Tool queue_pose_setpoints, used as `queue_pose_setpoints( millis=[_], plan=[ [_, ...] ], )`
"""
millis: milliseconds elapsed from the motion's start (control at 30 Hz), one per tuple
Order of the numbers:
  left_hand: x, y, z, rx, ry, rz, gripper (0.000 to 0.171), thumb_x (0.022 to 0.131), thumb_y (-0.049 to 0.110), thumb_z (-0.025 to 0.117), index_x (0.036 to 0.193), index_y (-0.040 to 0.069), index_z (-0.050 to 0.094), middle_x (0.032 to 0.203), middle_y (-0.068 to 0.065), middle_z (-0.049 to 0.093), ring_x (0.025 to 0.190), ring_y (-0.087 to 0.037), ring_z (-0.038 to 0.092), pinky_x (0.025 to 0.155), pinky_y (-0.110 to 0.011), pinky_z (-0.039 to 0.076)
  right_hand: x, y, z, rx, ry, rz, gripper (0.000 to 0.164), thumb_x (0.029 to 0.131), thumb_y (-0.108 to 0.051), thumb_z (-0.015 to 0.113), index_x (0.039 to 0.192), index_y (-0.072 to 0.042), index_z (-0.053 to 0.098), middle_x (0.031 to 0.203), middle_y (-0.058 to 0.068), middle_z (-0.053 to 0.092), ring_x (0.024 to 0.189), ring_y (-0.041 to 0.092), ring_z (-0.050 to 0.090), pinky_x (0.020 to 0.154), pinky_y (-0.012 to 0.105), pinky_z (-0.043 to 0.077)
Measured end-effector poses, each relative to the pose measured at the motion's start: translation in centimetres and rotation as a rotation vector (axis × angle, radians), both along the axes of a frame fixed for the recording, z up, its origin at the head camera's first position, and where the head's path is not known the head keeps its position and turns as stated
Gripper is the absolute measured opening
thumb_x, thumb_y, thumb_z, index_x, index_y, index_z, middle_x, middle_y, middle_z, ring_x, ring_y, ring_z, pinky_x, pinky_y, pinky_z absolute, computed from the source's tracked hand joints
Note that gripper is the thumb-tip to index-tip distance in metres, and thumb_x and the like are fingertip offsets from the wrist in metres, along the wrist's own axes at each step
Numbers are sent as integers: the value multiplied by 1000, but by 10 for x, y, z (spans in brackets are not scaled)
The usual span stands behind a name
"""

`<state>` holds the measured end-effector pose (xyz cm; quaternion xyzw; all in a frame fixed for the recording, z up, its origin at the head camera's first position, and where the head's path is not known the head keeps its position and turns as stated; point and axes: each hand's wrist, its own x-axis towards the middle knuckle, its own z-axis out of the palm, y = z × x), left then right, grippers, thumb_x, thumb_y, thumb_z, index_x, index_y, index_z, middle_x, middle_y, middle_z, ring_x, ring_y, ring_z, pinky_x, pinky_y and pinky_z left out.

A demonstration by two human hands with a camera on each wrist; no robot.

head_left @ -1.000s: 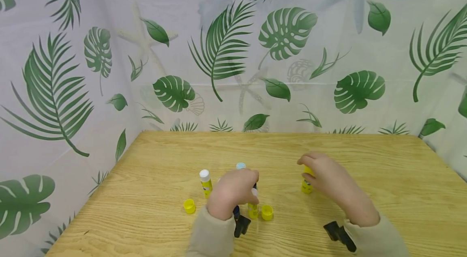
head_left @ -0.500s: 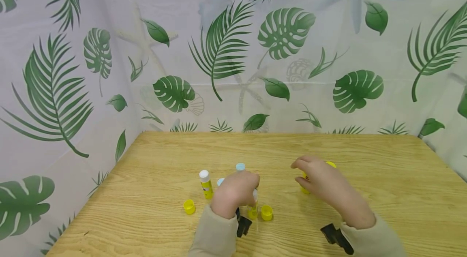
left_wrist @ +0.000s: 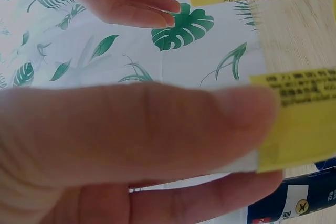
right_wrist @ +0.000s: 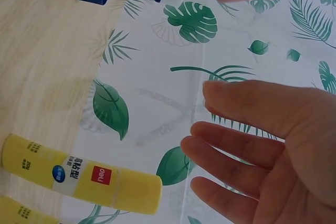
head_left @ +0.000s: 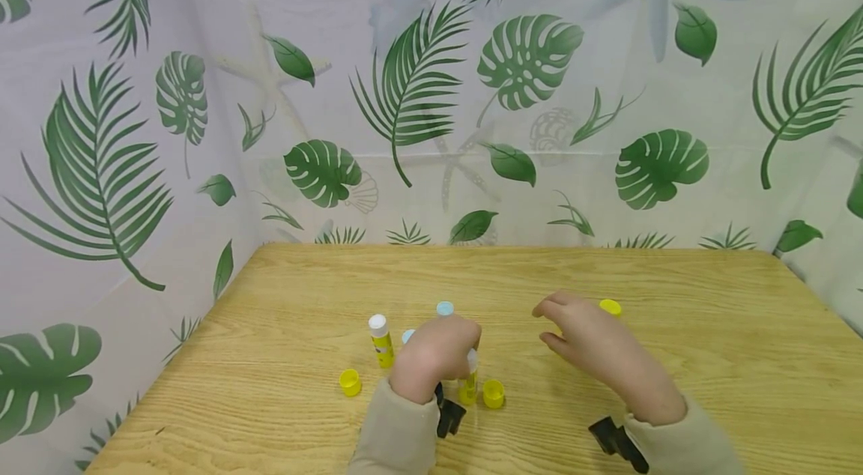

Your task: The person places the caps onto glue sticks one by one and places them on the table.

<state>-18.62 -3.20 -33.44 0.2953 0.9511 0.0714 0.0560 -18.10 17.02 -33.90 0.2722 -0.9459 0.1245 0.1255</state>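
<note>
My left hand [head_left: 434, 355] pinches the white upper part of a yellow glue stick [left_wrist: 302, 124] between thumb and fingers. This uncapped stick is upright on the table. Close by stands a dark blue glue stick [left_wrist: 291, 200], mostly hidden by the hand in the head view. My right hand [right_wrist: 262, 156] holds nothing, its fingers loosely spread. Beside it stands a capped yellow glue stick [right_wrist: 79, 174], with part of another yellow tube [right_wrist: 26, 213] at the frame's lower edge. In the head view, only a yellow top [head_left: 610, 307] shows behind the right hand.
An uncapped yellow glue stick [head_left: 380, 340] with a white top stands left of the left hand. Two loose yellow caps, a left one [head_left: 350, 383] and a right one [head_left: 494, 394], lie on the wooden table [head_left: 236, 400]. Pale blue tops [head_left: 445, 308] show behind the left hand.
My right hand has let go of a yellow glue stick and moved slightly left, uncovering a yellow top on its right. The left hand keeps its hold, shifted slightly right.
</note>
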Motion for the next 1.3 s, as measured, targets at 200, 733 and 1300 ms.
queue_pose_setpoints(
  millis=[200,733,1300],
  plan=[
    [-3,1,5,15,-5,-8,13,80,1,61,73,11,56,63,3,49,53,-10,35,48,-20,30,-1,-2,1,7,-15,2,21,73,-7,70,93,-3,62,92,7,59,80,21,58,66,31,48],
    [-4,0,22,185,131,-95,14,77,11,65,87,10,55,78,3,48,60,-8,43,55,-17,37,-2,-6,5,32,-37,31,23,72,-7,71,92,-3,61,91,7,57,73,18,57,60,26,47],
    [-2,-3,20,245,373,-214,13,79,10,62,87,10,53,72,4,56,52,-5,40,51,-13,34,-3,-23,-11,32,-98,175,19,73,-6,70,89,-2,61,86,6,57,73,18,56,59,25,45]
  ],
)
